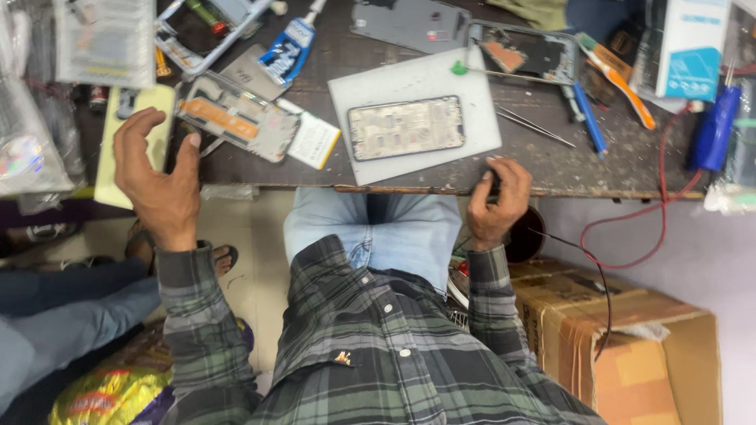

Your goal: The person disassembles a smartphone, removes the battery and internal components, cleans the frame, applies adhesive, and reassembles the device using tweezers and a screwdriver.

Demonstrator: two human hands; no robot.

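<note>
The left hand (157,177) sits at the left of the frame, fingers spread and curled, palm turned away, grip slack. The right hand (498,201) sits right of centre, fingers bent downward, loosely closed. Both plaid-sleeved forearms angle inward toward the lower middle.

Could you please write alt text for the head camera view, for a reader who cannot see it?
A person in a plaid shirt sits at a cluttered repair bench, left hand open over a pale yellow phone back cover, right hand at the table edge. An opened phone lies on a white mat.
</note>
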